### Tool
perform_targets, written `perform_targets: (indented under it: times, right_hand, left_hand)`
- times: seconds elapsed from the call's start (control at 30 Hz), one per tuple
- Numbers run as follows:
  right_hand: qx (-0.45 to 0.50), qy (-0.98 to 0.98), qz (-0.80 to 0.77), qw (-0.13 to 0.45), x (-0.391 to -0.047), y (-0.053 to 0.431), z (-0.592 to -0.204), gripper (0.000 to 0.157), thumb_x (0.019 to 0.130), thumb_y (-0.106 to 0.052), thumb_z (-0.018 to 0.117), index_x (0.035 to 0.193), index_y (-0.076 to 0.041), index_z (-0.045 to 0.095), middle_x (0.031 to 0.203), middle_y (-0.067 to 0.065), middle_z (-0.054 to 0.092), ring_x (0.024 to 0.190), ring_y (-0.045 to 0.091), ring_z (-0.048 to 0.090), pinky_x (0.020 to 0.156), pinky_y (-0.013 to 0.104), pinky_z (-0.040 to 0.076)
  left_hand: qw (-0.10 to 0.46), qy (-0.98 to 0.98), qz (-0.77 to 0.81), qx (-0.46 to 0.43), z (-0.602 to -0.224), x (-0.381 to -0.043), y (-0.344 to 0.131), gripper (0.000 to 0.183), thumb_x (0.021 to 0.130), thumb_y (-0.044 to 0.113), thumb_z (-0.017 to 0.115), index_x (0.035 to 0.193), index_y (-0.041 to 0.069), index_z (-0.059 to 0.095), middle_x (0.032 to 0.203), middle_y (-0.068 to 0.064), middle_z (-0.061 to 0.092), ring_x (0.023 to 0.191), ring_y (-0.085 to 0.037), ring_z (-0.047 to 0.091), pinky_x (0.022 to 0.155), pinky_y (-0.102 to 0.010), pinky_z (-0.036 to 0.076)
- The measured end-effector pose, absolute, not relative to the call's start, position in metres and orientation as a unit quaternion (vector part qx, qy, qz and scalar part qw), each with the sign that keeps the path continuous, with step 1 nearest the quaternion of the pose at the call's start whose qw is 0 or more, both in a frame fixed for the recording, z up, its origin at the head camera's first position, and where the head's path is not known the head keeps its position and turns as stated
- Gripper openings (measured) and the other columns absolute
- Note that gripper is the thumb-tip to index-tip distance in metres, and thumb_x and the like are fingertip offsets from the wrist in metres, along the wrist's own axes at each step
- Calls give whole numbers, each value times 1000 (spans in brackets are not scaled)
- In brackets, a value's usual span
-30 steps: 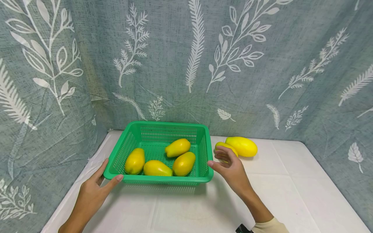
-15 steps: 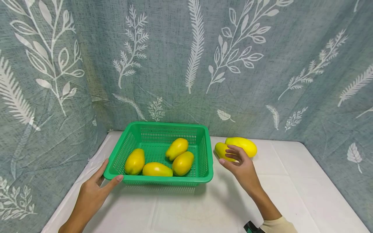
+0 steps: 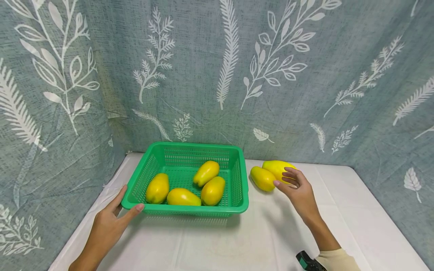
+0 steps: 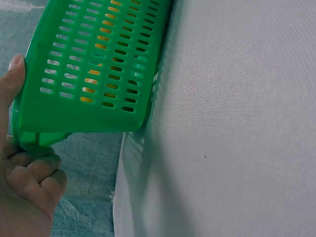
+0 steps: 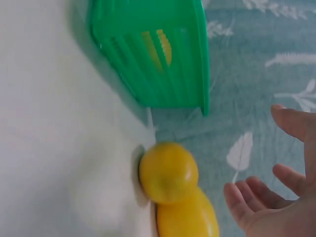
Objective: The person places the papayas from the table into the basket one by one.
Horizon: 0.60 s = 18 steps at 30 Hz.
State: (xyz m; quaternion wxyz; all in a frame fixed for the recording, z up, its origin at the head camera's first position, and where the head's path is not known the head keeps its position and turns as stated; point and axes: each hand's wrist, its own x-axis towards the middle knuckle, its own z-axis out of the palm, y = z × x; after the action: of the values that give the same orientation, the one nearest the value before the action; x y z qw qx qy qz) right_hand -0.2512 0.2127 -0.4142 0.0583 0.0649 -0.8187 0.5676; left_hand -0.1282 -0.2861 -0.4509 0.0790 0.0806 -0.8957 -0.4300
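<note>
While the left hand (image 3: 106, 226) grips the green basket (image 3: 190, 209) at its seven-o'clock corner, I note the right hand (image 3: 301, 192) loosely spread, empty, beside the smaller yellow fruit (image 3: 262, 178) at the basket's three o'clock. I judge a stray nudge could roll it.

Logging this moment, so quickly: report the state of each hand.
Left hand: gripping the green basket at its near left corner.
Right hand: open, holding nothing, near the yellow fruits outside the basket.
</note>
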Motion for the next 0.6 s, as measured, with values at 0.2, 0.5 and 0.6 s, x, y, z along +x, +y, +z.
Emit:
perform_targets:
  times: [0.2,0.5,0.6]
  right_hand:
    - [34,-830,553,59,-258,228,-418,76,98,-34,80,159,-8,44,152,19,53,142,33,52,92,6,46]
    - [9,-852,520,68,-271,242,-425,79,98,-42,78,160,-7,43,155,21,51,145,39,48,114,54,46]
    - [0,-854,515,69,-275,247,-427,79,98,-42,78,160,-7,43,156,21,50,146,39,47,115,56,44]
  left_hand:
    - [81,-898,-426,76,-452,-128,-286,94,104,47,69,171,13,13,165,-34,31,147,-54,40,105,-56,47]
    - [82,-899,-423,79,-451,-127,-285,93,104,46,68,171,14,12,164,-34,32,147,-55,40,107,-60,45]
    - [74,-899,-423,83,-451,-127,-285,94,104,47,68,171,15,11,165,-34,31,148,-55,39,107,-61,44]
